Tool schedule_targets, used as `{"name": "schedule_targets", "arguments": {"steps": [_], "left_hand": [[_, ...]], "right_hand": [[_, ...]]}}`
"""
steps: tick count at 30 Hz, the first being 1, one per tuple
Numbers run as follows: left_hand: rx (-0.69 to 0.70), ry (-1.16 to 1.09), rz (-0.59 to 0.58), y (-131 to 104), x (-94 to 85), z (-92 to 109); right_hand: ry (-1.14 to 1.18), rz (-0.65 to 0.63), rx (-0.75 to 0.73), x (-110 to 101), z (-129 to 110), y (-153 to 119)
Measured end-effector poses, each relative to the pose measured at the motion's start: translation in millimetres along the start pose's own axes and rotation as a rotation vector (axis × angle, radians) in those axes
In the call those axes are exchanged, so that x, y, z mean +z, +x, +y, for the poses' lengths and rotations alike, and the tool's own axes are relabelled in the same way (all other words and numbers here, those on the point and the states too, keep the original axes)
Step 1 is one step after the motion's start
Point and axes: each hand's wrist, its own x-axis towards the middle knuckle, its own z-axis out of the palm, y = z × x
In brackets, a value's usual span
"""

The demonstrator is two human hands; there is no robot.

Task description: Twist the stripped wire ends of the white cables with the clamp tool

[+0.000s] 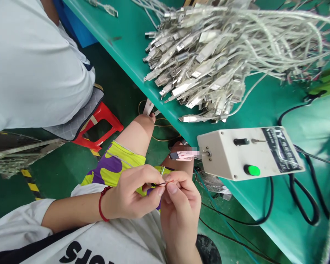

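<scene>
Both hands meet over my lap, fingertips nearly touching. My left hand (pixel 139 192), with a red bracelet at the wrist, pinches a thin dark wire (pixel 157 184) between thumb and forefinger. Close against it, my right hand (pixel 181 196) pinches the end of a thin orange-red wire (pixel 170 181). Thin pale wire ends (pixel 162 171) stick up between the two hands. Where the wires lead behind the fingers is hidden. Just beyond the hands, a pink clip-like piece (pixel 184 155) juts from the front of a white box (pixel 225 154) with a green knob.
A large pile of clear USB cables (pixel 198 69) covers the upper part of the green table (pixel 132 55). Black cords (pixel 313 205) loop beside the box. At the left, a person in a white shirt (pixel 38 66) sits on a red stool (pixel 107 126).
</scene>
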Motion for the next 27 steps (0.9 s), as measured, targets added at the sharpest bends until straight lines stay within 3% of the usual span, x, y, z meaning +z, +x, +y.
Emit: {"name": "schedule_targets", "arguments": {"steps": [6, 27], "left_hand": [[0.02, 0.009, 0.001, 1, -0.8, 2], [-0.013, -0.161, -0.011, -2, 2.0, -6]], "right_hand": [[0.137, -0.021, 0.155, 1, 3, -1], [-0.015, -0.068, 0.053, -5, -4, -2]]}}
